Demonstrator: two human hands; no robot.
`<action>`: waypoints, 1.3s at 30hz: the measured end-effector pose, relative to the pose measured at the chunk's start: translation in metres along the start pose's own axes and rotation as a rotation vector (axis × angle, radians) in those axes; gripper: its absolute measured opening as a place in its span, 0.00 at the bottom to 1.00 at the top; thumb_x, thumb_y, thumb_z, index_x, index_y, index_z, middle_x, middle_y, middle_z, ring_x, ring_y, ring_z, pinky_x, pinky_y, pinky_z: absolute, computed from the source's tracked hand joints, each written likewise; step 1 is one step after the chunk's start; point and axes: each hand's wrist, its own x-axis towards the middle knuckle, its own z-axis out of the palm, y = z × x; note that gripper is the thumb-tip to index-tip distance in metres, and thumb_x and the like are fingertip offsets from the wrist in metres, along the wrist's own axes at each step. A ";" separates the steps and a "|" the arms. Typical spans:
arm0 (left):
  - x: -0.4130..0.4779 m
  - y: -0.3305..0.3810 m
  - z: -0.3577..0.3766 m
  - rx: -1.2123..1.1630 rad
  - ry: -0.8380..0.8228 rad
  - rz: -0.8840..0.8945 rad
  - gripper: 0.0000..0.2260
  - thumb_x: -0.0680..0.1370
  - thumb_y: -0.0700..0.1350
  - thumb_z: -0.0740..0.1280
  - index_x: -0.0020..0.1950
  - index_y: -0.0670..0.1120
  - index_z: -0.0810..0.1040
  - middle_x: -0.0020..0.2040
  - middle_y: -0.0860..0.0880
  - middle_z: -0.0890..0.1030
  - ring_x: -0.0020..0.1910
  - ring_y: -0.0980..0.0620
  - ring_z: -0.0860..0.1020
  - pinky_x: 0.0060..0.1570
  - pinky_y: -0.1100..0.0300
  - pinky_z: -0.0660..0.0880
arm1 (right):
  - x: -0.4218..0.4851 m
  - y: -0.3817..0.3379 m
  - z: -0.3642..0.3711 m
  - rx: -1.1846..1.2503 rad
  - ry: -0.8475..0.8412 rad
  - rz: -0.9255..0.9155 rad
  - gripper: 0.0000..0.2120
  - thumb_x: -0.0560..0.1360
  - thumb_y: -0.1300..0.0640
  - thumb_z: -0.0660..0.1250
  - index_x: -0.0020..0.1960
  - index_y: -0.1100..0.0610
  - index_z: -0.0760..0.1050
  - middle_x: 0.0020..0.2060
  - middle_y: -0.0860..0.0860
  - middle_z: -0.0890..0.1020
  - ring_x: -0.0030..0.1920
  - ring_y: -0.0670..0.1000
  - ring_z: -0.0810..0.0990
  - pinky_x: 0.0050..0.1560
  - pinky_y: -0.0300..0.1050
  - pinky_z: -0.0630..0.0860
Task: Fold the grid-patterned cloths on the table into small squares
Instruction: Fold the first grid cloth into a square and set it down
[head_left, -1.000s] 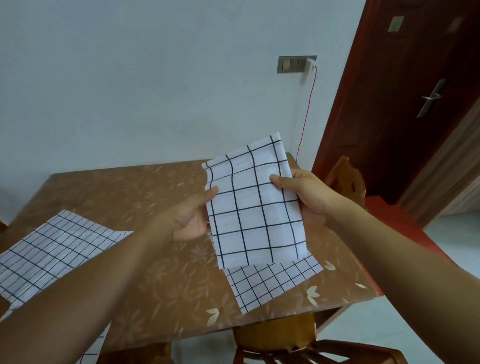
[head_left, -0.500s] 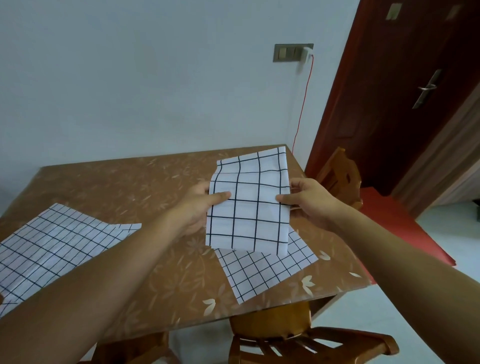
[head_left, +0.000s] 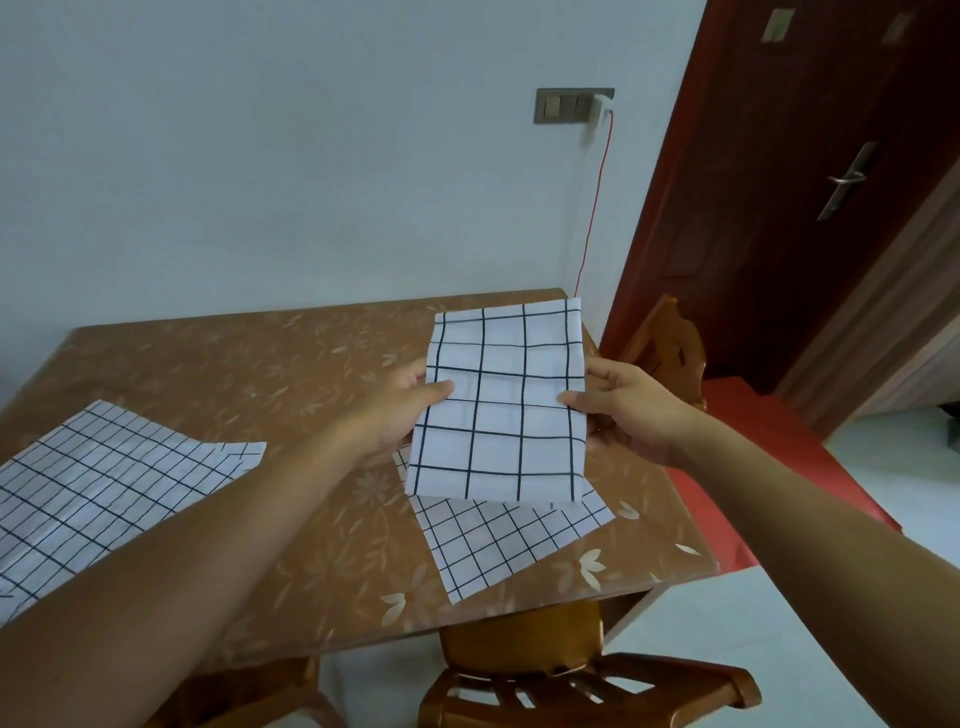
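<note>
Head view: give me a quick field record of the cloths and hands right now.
held cloth: large-grid cloth, folded to a rectangle, held above the table
left hand: gripping its left edge
right hand: gripping its right edge
cloth underneath: small-grid cloth, folded, flat near the table's right corner
cloth at left: small-grid cloth, flat, partly out of frame
surface: brown floral table

We face a plain pale wall (head_left: 260, 156) w/ a switch plate (head_left: 563, 105) and red cord (head_left: 597, 197) – dark red door (head_left: 810, 171) at right, wooden chairs (head_left: 561, 680) tucked by the brown floral counter (head_left: 234, 374), pale floor (head_left: 779, 623).
</note>
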 end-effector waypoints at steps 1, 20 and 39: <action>-0.001 0.002 0.005 -0.046 -0.005 -0.016 0.10 0.84 0.40 0.63 0.59 0.52 0.79 0.55 0.51 0.86 0.55 0.48 0.85 0.50 0.54 0.82 | -0.002 0.002 -0.006 0.050 -0.005 -0.011 0.14 0.81 0.64 0.66 0.65 0.54 0.80 0.58 0.66 0.83 0.39 0.55 0.81 0.31 0.42 0.78; 0.010 0.024 0.246 -0.291 -0.037 -0.167 0.12 0.83 0.47 0.62 0.56 0.43 0.83 0.54 0.40 0.84 0.49 0.44 0.84 0.47 0.50 0.83 | -0.107 0.052 -0.226 0.257 0.061 -0.011 0.04 0.79 0.65 0.66 0.48 0.59 0.79 0.39 0.52 0.83 0.40 0.51 0.84 0.42 0.50 0.83; 0.151 0.060 0.451 0.444 -0.164 0.266 0.30 0.71 0.46 0.75 0.68 0.70 0.72 0.68 0.60 0.76 0.57 0.51 0.82 0.60 0.47 0.80 | -0.110 0.096 -0.434 -0.375 0.446 -0.083 0.31 0.65 0.62 0.70 0.67 0.47 0.74 0.63 0.48 0.77 0.61 0.54 0.80 0.63 0.59 0.78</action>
